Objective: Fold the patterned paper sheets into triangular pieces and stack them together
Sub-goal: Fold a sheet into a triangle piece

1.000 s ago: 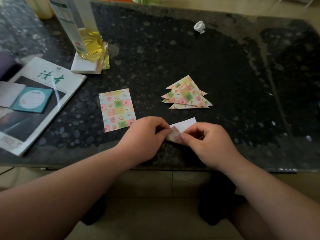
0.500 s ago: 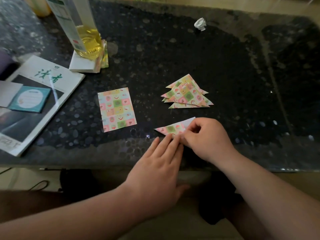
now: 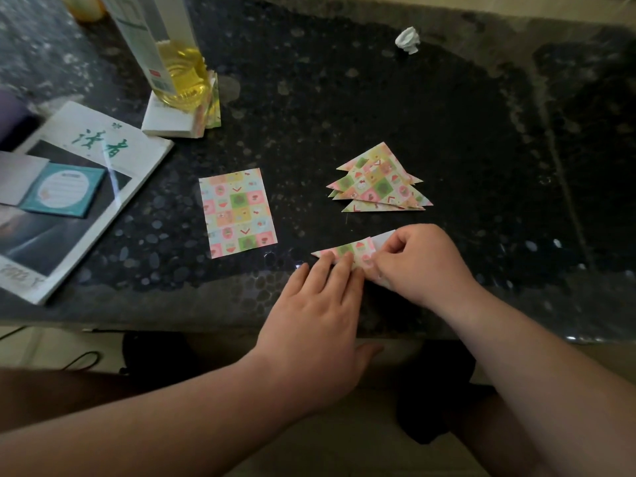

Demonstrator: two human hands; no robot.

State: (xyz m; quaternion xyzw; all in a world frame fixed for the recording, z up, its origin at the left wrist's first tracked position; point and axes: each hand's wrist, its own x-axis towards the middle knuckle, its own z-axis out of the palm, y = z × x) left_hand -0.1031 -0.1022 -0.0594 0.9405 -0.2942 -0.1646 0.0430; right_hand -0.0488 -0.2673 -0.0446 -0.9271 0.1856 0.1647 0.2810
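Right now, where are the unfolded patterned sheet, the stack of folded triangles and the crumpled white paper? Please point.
unfolded patterned sheet (image 3: 237,213): head view, centre of its printed face.
stack of folded triangles (image 3: 378,182): head view, middle of the top triangle.
crumpled white paper (image 3: 407,39): head view, middle of the ball.

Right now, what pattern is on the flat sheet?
The sheet has pastel squares, pink, green, yellow and blue, with tiny pictures; head view shows it best.
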